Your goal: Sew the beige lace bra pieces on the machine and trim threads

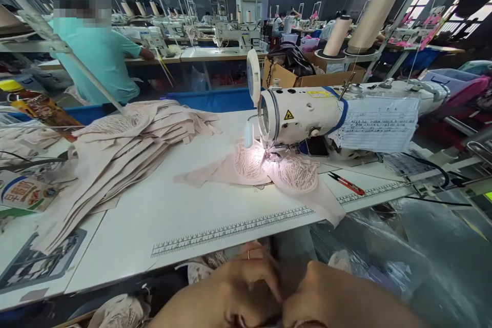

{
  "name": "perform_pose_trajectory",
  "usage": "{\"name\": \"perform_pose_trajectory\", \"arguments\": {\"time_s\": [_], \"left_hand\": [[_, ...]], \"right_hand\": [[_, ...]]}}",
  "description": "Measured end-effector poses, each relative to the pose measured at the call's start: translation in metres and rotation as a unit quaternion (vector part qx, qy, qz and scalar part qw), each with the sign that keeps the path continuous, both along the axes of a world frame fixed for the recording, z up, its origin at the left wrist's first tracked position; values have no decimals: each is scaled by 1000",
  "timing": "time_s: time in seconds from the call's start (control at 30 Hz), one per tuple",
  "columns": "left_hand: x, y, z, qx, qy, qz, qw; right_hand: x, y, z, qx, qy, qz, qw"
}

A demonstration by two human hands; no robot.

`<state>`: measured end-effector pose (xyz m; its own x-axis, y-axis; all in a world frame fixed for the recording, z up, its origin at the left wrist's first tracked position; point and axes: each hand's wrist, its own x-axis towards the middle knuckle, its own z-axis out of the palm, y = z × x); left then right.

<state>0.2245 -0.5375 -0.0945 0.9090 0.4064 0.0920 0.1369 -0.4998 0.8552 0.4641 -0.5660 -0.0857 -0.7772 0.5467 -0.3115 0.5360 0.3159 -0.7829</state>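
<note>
Both my hands are low at the bottom edge, below the table's front edge, pressed together over my lap. My left hand (246,284), with a ring on one finger, has its fingers curled in a pinch. My right hand (334,294) is closed against it. What they hold is hidden between them. A pale pink lace bra piece (277,171) lies under the needle of the white sewing machine (303,113), lit by its lamp, untouched by either hand.
A tall stack of beige fabric pieces (119,148) covers the white table (192,210) at left. Red snips (348,183) lie right of the machine. Thread cones (338,36) stand behind it. A person in a teal shirt (96,56) works at back left. Clear plastic sheeting (403,256) hangs at lower right.
</note>
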Motion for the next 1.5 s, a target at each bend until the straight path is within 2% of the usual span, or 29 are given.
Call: {"name": "perform_pose_trajectory", "arguments": {"time_s": [0.1, 0.2, 0.3, 0.37, 0.43, 0.5, 0.63, 0.77, 0.9, 1.1, 1.2, 1.3, 1.33, 1.4, 1.5], "left_hand": [[-5, -3, -2, -47, 75, 25, 996], [-11, -2, -14, -146, 107, 77, 980], [-21, 5, -22, -255, 71, 83, 961], [-27, 7, -26, -308, 3, 109, 945], [-30, 6, -34, -366, -71, 153, 915], [-29, 1, -45, -433, -130, 205, 868], [-19, -10, -69, -519, -200, 274, 785], [-7, -15, -77, -551, -242, 282, 747], [-1, -17, -74, -571, -274, 266, 727], [1, -20, -74, -580, -298, 252, 715], [-1, -20, -74, -580, -302, 244, 716], [0, -20, -72, -578, -301, 234, 721], [1, -20, -71, -578, -299, 231, 724], [5, -18, -70, -579, -289, 219, 730], [15, -11, -65, -586, -267, 193, 740]], "right_hand": [[2, 6, -5, -35, 49, -48, 997], [2, 12, -24, -39, 140, -61, 988], [3, 19, -41, -64, 200, -68, 975], [5, 24, -48, -121, 233, -74, 962], [9, 28, -55, -199, 274, -85, 937], [11, 30, -64, -260, 312, -110, 907], [8, 30, -82, -319, 362, -178, 858], [1, 28, -89, -354, 384, -205, 828], [-3, 27, -88, -365, 385, -210, 821], [-2, 22, -87, -353, 379, -222, 826], [1, 21, -88, -337, 370, -216, 839], [6, 26, -80, -323, 352, -200, 855], [7, 29, -75, -317, 337, -188, 866], [6, 35, -62, -280, 276, -137, 909], [3, 36, -42, -167, 161, -4, 973]]}}
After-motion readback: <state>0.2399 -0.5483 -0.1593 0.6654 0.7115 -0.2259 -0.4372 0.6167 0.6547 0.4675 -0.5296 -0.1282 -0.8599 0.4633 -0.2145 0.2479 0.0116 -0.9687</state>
